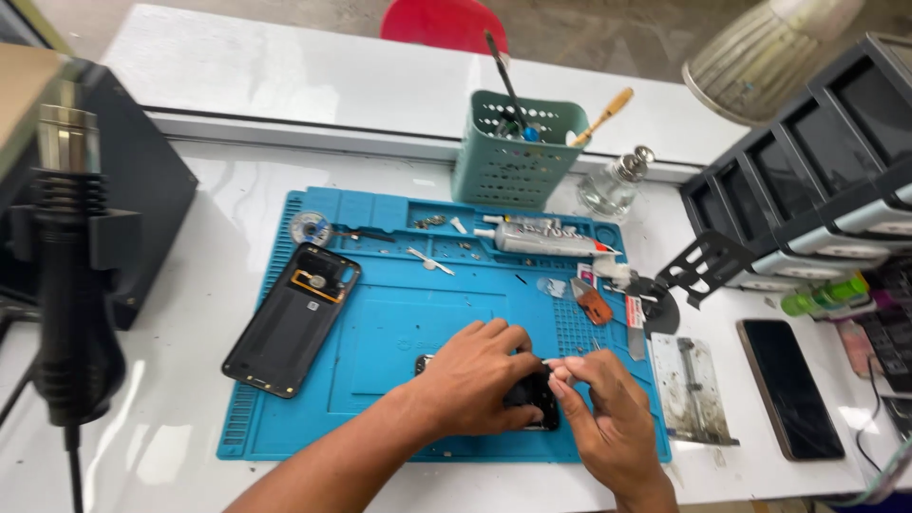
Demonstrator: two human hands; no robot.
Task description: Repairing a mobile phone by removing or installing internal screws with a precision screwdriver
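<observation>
Head view shows both hands working over a blue repair mat (pixel 399 323), the landmark for every position below. A small dark phone body (pixel 534 397) lies on the near right part of the mat; the hands cover most of it, so its long axis and heading cannot be told. The left hand (pixel 470 378) lies across it with fingers curled, pressing down on it. The right hand (pixel 597 404) pinches its upper edge between thumb and fingertips, closed narrow.

On the mat's left edge lies a black back cover (pixel 290 318), inner face up, long axis running from near left to far right. Along the mat's far rim lie a glue tube (pixel 546 237) and small loose parts. Just beyond that rim stands a green perforated tool cup (pixel 513 150) with a glass bottle (pixel 613 185) beside it. Right of the mat lie a metal holder plate (pixel 692 389) and a dark phone (pixel 788 388), screen up. Left of the mat stands a hot-air gun (pixel 66 256). Black drawer units (pixel 826 152) stand far right.

Everything rests on a white table (pixel 285 85); a red seat (pixel 442 24) stands beyond it.
</observation>
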